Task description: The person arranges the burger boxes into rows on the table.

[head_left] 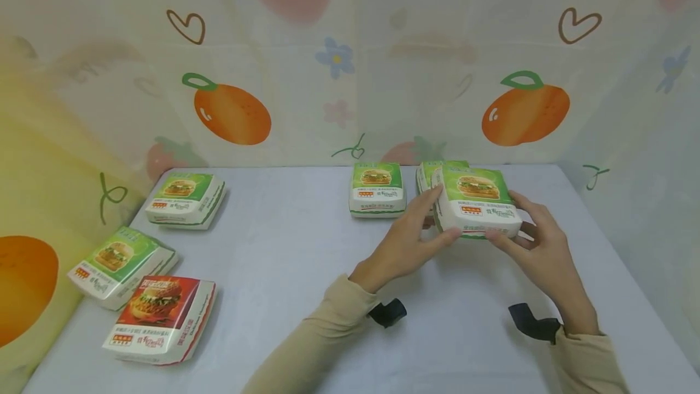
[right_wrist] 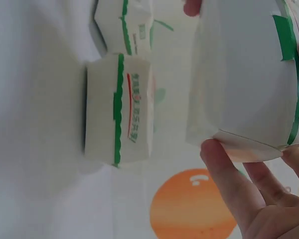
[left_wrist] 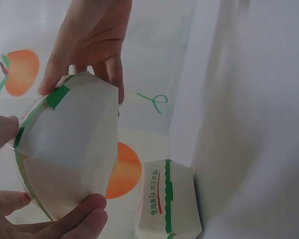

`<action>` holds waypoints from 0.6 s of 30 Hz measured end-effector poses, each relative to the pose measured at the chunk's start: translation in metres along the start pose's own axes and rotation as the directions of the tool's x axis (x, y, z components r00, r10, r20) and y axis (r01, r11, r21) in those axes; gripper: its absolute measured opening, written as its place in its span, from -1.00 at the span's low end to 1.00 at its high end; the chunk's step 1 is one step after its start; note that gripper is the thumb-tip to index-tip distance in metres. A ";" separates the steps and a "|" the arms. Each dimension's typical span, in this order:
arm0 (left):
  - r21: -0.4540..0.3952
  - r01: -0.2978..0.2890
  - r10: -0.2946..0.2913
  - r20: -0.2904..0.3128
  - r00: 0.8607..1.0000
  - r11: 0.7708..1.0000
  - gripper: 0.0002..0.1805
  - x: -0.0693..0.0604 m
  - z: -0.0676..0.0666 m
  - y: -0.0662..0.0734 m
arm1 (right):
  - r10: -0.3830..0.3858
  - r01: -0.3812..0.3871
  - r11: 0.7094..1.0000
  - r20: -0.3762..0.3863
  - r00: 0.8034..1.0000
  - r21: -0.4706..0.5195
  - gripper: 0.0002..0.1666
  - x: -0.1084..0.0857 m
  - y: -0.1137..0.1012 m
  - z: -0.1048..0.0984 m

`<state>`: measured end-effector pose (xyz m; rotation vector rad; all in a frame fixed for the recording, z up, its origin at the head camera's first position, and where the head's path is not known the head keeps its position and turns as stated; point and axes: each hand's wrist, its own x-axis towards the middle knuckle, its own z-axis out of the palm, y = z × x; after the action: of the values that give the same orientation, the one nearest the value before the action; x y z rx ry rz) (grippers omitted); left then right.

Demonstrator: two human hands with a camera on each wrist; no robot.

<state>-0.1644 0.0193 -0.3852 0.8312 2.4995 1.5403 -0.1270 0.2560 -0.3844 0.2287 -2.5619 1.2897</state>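
Observation:
A green-and-white burger box (head_left: pixel 477 199) is held up off the table by both hands. On its left side the left hand (head_left: pixel 403 243) grips it, thumb at the lower front edge. The right hand (head_left: pixel 538 237) holds the opposite side, its thumb also low on the front. From below, the left wrist view shows the plain white underside of the burger box (left_wrist: pixel 74 129) with fingers of both hands at its edges. Behind it, a second green burger box (head_left: pixel 426 174) is partly hidden. To the left of that stands another green burger box (head_left: pixel 377 192).
At the left of the white table (head_left: pixel 284 248) lie a green burger box (head_left: pixel 186 200), another angled green box (head_left: pixel 123 266) and a red burger box (head_left: pixel 161 321). A printed cloth (head_left: pixel 339 108) hangs along the table's back edge and both sides.

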 end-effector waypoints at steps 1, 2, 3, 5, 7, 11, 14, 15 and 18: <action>0.000 0.002 -0.002 -0.005 1.000 1.000 -0.14 -0.001 -0.002 -0.001 | -0.003 0.003 1.000 0.001 1.000 0.010 -0.02 0.001 0.000 0.002; 0.000 0.005 -0.005 -0.008 1.000 1.000 -0.14 -0.002 -0.003 -0.001 | -0.006 0.006 1.000 0.001 1.000 0.014 -0.01 0.001 -0.001 0.005; 0.001 0.010 -0.010 -0.013 1.000 1.000 -0.13 -0.003 -0.005 -0.002 | -0.018 0.018 1.000 -0.001 1.000 0.020 -0.01 0.002 -0.002 0.007; -0.010 0.001 -0.001 -0.024 1.000 1.000 -0.13 -0.005 -0.009 -0.004 | -0.032 0.032 0.999 -0.007 0.999 0.024 0.00 0.003 -0.004 0.012; -0.012 -0.014 0.014 -0.037 0.999 1.000 -0.13 -0.007 -0.012 -0.006 | -0.045 0.046 0.998 -0.013 0.999 0.038 0.00 0.005 -0.006 0.016; 0.006 -0.048 0.049 -0.068 0.996 0.999 -0.14 -0.011 -0.021 -0.010 | -0.068 0.069 0.996 -0.021 0.997 0.057 0.02 0.009 -0.012 0.024; 0.011 -0.058 0.059 -0.089 0.994 0.998 -0.14 -0.014 -0.028 -0.013 | -0.072 0.073 0.994 -0.012 0.997 0.080 0.02 0.012 -0.016 0.030; 0.005 -0.057 0.057 -0.094 0.994 0.998 -0.14 -0.015 -0.030 -0.013 | -0.072 0.072 0.994 -0.009 0.997 0.088 0.01 0.013 -0.017 0.032; 0.009 -0.059 0.060 -0.108 0.992 0.998 -0.14 -0.018 -0.036 -0.015 | -0.077 0.077 0.991 -0.004 0.997 0.110 0.00 0.016 -0.019 0.038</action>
<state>-0.1675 -0.0234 -0.3844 0.8524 2.5782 1.6401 -0.1437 0.2136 -0.3862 0.3455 -2.4589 1.4038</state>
